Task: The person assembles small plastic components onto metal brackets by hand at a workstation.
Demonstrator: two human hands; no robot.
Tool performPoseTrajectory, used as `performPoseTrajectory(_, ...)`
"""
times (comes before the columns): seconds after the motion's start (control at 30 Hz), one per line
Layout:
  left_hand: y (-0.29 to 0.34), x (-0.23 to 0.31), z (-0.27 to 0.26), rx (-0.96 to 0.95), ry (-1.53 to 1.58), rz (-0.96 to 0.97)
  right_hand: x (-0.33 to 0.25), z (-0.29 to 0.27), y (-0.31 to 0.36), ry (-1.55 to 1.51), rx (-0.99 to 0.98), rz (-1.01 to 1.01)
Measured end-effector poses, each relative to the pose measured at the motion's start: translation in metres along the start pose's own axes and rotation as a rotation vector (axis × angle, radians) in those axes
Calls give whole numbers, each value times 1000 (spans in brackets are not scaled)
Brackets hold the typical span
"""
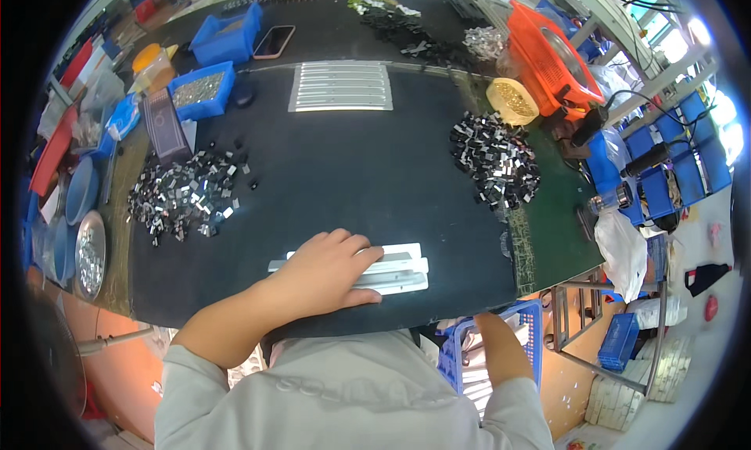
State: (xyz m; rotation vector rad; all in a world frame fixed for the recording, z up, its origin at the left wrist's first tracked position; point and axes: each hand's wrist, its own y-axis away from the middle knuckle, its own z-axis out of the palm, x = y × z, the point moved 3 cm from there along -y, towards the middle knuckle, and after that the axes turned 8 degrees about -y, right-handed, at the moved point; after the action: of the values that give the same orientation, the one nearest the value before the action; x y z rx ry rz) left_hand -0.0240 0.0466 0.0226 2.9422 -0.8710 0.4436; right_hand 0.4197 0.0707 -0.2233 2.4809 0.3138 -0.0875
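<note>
resting our left hand (332,268) over pale metal strips (411,267) near the dark surface's (344,168) front edge, we curved its fingers (372,253) across them; whether they clamped, we could not tell. our right hand was hidden, its forearm (503,352) passing over the blue basket (536,333), its fingers' state unknown to us.

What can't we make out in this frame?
All in the head view:
Right hand: hidden by the table; only the right forearm shows.
Middle of the metal strips: covered by the left hand.
Left palm: hidden by the hand's back.
Pieces in the yellow bowl: too small to identify.
</note>
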Motion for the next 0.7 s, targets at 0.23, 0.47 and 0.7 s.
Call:
performPoseTrajectory(0.23, 3, -5, -10, -83, 224, -23, -110, -45, 15, 65, -372, -91)
performPoseTrajectory(0.47, -2, -6, -6, -150, 283, 54, -144, -93, 102, -50, -826, -323)
performPoseTrajectory(0.7, 2, 4, -3, -196, 322, 71, -133, -325, 44, -417, 989, -296)
